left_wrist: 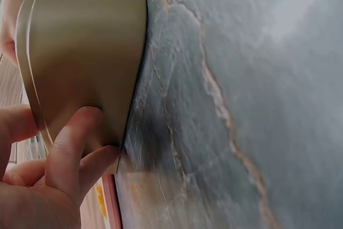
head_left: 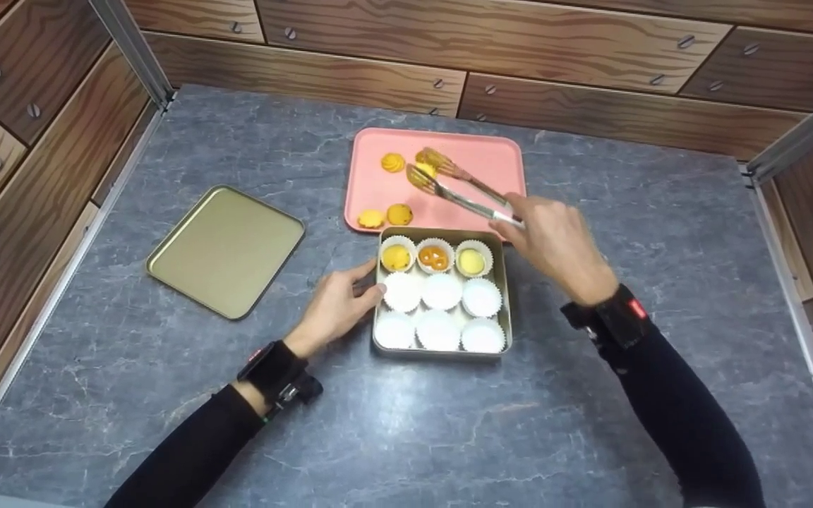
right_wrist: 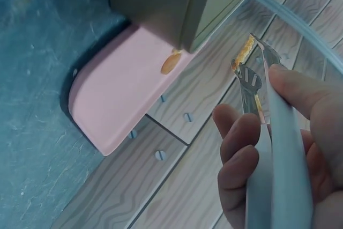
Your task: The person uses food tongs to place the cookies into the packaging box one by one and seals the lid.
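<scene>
A gold square tin [head_left: 442,354] holds rows of white paper cups. Of its far-row cups, one has a yellow cookie [head_left: 396,257], one a pretzel-shaped cookie [head_left: 435,258] and one a pale yellow round piece [head_left: 471,262]. My left hand [head_left: 336,303] grips the tin's left wall, thumb at the rim and fingers against the outside [left_wrist: 69,154]. With my right hand [head_left: 555,243] I hold metal tongs [head_left: 473,204] above the pink tray [head_left: 449,141]. Between the tong heads a yellow cookie [right_wrist: 245,51] shows; I cannot tell how firmly they clasp it.
On the pink tray lie a swirled cookie [head_left: 392,163] and, near its front left corner, a yellow cookie [head_left: 370,219] and a round brown-yellow cookie [head_left: 399,214]. A gold lid [head_left: 226,254] rests on the grey marbled table [head_left: 392,437] at the left. Wood-patterned panels [head_left: 378,67] enclose the table.
</scene>
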The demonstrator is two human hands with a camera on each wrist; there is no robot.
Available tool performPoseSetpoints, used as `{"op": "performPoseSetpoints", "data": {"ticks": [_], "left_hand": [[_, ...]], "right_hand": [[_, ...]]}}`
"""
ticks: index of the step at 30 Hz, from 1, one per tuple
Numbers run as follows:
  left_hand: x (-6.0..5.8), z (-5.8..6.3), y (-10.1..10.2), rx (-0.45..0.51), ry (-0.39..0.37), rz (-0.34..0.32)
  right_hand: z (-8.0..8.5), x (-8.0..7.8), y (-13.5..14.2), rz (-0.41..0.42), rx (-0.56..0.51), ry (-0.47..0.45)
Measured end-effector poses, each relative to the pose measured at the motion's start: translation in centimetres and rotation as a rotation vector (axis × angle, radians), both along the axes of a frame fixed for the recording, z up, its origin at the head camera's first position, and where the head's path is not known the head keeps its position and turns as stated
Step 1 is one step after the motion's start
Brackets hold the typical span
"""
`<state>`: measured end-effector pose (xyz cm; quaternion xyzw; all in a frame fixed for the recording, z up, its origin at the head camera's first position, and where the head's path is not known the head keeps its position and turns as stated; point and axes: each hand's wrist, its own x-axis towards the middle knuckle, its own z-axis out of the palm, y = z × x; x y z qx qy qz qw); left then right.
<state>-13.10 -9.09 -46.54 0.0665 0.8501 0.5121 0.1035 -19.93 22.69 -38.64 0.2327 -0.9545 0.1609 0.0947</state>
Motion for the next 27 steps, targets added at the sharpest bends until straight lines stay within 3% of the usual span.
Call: {"op": "performPoseSetpoints", "data": {"ticks": [7, 14, 17, 27], "left_hand": [[0.3, -0.2, 0.0, 0.019, 0.040, 0.003], [0.2, 0.2, 0.6, 0.183, -0.150, 0.019], [0.0, 0.4, 0.8, 0.233, -0.197, 0.035], [-0.2, 0.3, 1.1, 0.183, -0.164, 0.081]], "right_hand": [[-0.6, 3.1, 0.9, 0.024, -0.034, -0.002], [-1.1, 5.4, 1.7, 0.053, -0.027, -0.006], [-1.2, 6.4, 1.9, 0.057, -0.026, -0.013], [-1.8, 9.1, 2.8, 0.109, -0.051, -0.039]]}}
